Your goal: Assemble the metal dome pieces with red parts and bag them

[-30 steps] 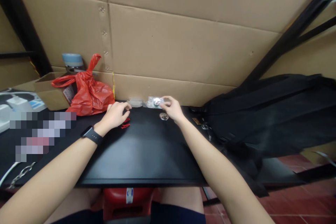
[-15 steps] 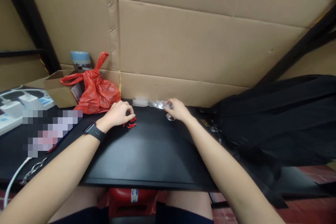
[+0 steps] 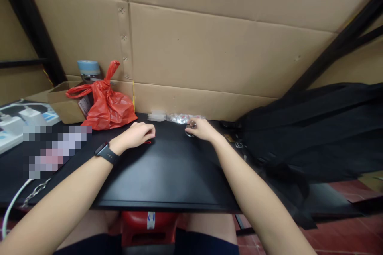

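Note:
My left hand point(image 3: 139, 134) rests low over the black tabletop point(image 3: 167, 171), its fingers curled in and pressed together. Beneath its fingertips a bit of a small red clip point(image 3: 147, 142) shows; the other red pieces are covered, and whatever the fingers pinch is hidden. Farther right, my right hand point(image 3: 203, 129) has its thumb and fingers closed on a small round shiny object point(image 3: 189, 133), at table level. Just behind that hand lies a crinkled clear plastic packet point(image 3: 178, 118), partly covered by the fingers. Left of it is a translucent plastic piece point(image 3: 157, 116).
A tied red plastic bag point(image 3: 110, 107), a cardboard box point(image 3: 64, 105) and a blue-lidded bottle point(image 3: 89, 67) stand at the back left. A power strip point(image 3: 14, 131) is at far left. Black fabric point(image 3: 314, 135) piles up on the right. A cardboard wall point(image 3: 209, 55) closes the back.
My left hand has shifted slightly over the red clips, covering most of them. My right hand has closed its fingers on the round shiny object beside it. The view has shifted slightly.

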### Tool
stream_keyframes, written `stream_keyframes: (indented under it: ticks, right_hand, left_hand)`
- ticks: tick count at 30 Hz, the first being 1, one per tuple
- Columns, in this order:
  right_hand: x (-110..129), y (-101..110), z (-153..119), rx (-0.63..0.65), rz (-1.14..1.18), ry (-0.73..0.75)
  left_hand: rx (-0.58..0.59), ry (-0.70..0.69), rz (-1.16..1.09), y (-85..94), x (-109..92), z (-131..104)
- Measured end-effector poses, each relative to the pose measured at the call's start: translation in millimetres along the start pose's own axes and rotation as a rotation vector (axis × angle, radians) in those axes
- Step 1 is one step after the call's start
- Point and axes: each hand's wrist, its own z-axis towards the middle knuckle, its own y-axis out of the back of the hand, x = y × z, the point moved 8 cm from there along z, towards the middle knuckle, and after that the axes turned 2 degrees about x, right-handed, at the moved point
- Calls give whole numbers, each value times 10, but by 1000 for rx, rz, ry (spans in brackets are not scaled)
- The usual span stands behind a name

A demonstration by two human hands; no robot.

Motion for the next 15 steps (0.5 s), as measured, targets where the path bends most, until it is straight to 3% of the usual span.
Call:
stream_keyframes:
  ticks: [4, 8, 11, 15]
  right_hand:
    - [321, 63, -54, -81, 168, 87]
    - [668, -8, -105, -97, 451, 181]
    - [846, -84, -131, -115, 677, 220]
    - [1026, -120, -176, -197, 787, 259]
  left_hand:
    - [-145, 21, -102, 123, -76, 10]
    - [-252, 47, -211, 216, -163, 0]
    - [-325, 140, -269, 265, -151, -15]
    - [-383, 216, -358, 253, -114, -10]
